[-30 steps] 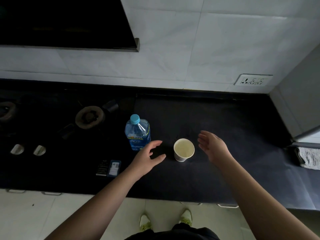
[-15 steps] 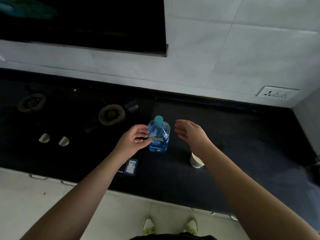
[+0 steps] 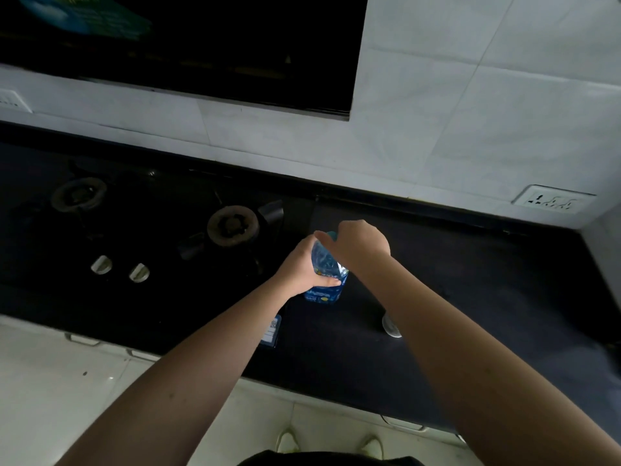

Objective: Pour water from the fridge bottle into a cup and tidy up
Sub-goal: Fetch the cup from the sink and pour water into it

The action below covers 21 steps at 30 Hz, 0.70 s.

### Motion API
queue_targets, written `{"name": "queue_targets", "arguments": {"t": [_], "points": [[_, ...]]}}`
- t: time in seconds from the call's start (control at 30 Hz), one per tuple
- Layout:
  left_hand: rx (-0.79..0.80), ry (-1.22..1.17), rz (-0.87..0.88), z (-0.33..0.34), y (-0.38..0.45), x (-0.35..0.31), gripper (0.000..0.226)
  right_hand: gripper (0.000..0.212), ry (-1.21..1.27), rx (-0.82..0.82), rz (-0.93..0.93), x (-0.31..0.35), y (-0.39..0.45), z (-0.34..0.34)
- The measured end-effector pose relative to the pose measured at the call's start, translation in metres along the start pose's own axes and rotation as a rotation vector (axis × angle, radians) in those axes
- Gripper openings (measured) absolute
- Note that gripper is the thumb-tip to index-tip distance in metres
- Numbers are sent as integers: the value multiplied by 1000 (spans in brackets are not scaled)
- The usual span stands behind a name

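Note:
A clear plastic water bottle (image 3: 325, 286) with a blue label stands upright on the dark countertop (image 3: 470, 297). My left hand (image 3: 302, 267) is wrapped around its body from the left. My right hand (image 3: 359, 245) covers the top of the bottle, fingers closed over the light-blue cap (image 3: 331, 234), of which only an edge shows. The white paper cup (image 3: 389, 327) stands to the right of the bottle, mostly hidden behind my right forearm.
A black gas hob with two burners (image 3: 233, 225) and two knobs (image 3: 101, 265) lies left of the bottle. A small card (image 3: 271, 332) sits near the counter's front edge. A range hood (image 3: 188, 45) hangs above; a wall socket (image 3: 552, 199) is at the right.
My left hand has closed around the bottle's body. My right hand has moved from beside the bottle onto its cap. The view has shifted right and closer.

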State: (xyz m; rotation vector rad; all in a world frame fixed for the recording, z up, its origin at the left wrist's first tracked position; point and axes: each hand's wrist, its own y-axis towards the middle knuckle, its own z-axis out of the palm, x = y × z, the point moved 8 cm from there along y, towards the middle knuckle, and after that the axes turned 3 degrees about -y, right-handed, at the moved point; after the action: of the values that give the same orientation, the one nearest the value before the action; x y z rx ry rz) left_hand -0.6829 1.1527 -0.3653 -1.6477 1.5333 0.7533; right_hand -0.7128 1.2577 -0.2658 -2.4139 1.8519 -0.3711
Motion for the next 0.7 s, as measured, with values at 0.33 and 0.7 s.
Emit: {"name": "queue_targets", "arguments": {"t": [0.33,0.7], "points": [[-24,156,-14,4,4,9,90,48,-257,-31,73,12,0,3],[131,206,-4,-1,2,0,84,49,-266,-82,-155,8,1,2]]}}
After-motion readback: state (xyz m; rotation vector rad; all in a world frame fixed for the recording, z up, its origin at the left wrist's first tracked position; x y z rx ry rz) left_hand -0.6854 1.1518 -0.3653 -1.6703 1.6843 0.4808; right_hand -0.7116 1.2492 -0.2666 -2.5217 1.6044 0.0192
